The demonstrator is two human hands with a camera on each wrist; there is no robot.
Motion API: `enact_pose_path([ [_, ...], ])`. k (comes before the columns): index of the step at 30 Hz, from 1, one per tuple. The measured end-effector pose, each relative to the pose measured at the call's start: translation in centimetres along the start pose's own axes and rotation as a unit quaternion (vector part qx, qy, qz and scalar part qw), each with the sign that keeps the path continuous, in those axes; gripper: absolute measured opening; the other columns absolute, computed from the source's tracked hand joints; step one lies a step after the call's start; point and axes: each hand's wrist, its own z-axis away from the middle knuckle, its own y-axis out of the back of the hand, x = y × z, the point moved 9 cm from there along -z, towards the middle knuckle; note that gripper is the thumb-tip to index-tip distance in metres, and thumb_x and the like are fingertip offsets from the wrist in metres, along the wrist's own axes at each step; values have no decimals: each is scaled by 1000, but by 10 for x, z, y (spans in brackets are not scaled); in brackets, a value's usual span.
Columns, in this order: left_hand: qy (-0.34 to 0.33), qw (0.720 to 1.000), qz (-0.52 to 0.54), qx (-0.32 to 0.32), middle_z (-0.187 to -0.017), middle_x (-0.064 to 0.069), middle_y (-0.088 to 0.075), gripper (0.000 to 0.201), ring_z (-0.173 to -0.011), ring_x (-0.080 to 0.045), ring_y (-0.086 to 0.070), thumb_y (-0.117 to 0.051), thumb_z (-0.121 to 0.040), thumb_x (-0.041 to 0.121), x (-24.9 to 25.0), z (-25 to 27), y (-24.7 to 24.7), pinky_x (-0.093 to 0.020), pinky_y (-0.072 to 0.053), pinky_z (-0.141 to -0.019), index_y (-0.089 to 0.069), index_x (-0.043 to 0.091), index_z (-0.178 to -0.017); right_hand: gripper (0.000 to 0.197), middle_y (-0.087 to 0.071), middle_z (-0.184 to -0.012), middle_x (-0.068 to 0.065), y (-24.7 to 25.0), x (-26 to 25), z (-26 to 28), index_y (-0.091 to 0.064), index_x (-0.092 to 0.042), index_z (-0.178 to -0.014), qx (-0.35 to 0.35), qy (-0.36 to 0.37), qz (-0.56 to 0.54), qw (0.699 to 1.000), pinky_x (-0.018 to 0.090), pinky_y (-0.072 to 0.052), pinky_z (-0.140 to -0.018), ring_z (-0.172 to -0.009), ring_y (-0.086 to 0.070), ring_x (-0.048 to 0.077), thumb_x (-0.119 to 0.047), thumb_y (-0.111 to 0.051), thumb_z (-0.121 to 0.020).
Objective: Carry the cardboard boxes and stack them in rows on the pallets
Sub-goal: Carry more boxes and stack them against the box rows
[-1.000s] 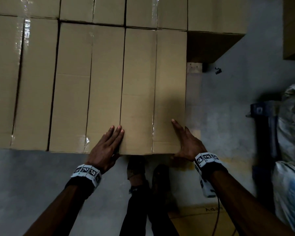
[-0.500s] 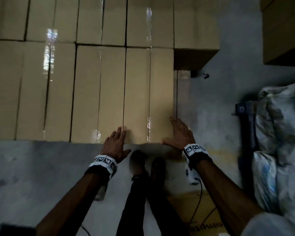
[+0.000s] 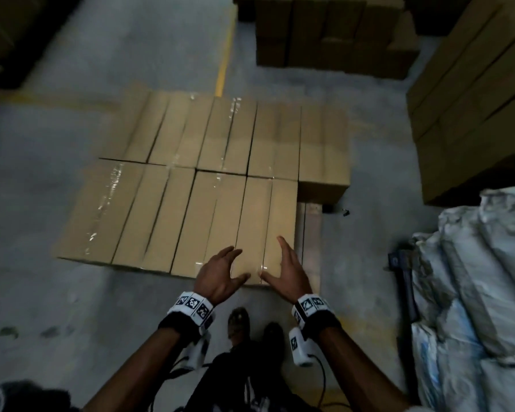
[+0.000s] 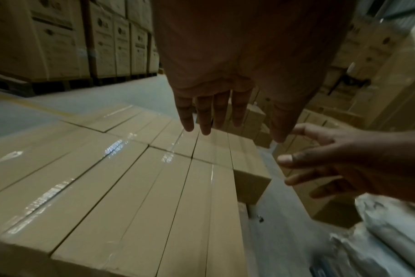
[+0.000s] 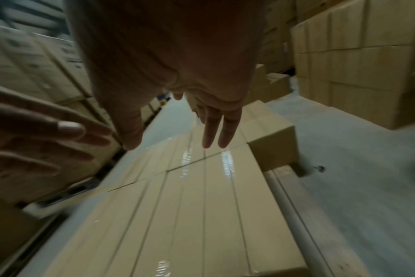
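Note:
Tan taped cardboard boxes (image 3: 191,209) lie in two rows on a low pallet (image 3: 311,233), whose bare wood shows at the right. My left hand (image 3: 225,269) and right hand (image 3: 283,266) hover close together over the near end of the nearest right box (image 3: 265,215). Both have loosely spread fingers and hold nothing. In the left wrist view my left hand's fingers (image 4: 209,114) hang above the box tops (image 4: 130,187), with the right hand (image 4: 332,161) beside them. The right wrist view shows my right hand (image 5: 209,123) over the same boxes (image 5: 201,206).
More box stacks stand at the back (image 3: 324,34) and at the right (image 3: 473,99). White sacks (image 3: 473,278) pile up at the right beside a dark tool (image 3: 402,278). A yellow line (image 3: 223,63) runs along the grey floor. My feet (image 3: 250,325) are just before the pallet.
Both hands have come off the near end of the right box and drawn together above it. The view has pulled back and up, so both rows of boxes now show.

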Motion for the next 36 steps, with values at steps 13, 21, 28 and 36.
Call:
enact_pose_path([
  [13, 87, 979, 96, 156, -149, -2, -55, 67, -135, -21, -52, -73, -89, 50, -113, 82, 141, -31, -41, -108, -54, 20, -146, 99, -23, -166, -7, -96, -192, -15, -10, -44, -159, -99, 170, 107, 975, 43, -47, -108, -137, -50, 22, -56, -73, -85],
  [21, 135, 959, 132, 212, -147, -1, -56, 65, -132, -21, -55, -74, -89, 49, -286, 152, 235, -33, -41, -110, -56, 22, -144, 97, -33, -161, -6, -264, -332, -36, -18, -42, -157, -136, 212, 126, 959, 40, -50, -102, -128, -57, 22, -55, -77, -81],
  [28, 176, 947, 114, 244, -142, 0, -62, 66, -128, -21, -58, -69, -85, 55, -435, 224, 319, -34, -47, -105, -58, 24, -142, 90, -34, -160, -1, -428, -470, -20, -24, -35, -159, -199, 275, 126, 932, 43, -51, -102, -129, -56, 23, -62, -69, -86],
  [36, 242, 911, 131, 307, -146, 3, -58, 61, -134, -18, -53, -72, -89, 50, -564, 276, 393, -32, -41, -110, -57, 26, -143, 98, -33, -162, -1, -541, -575, -46, -22, -34, -159, -240, 300, 128, 914, 43, -53, -100, -122, -61, 25, -70, -70, -81],
])
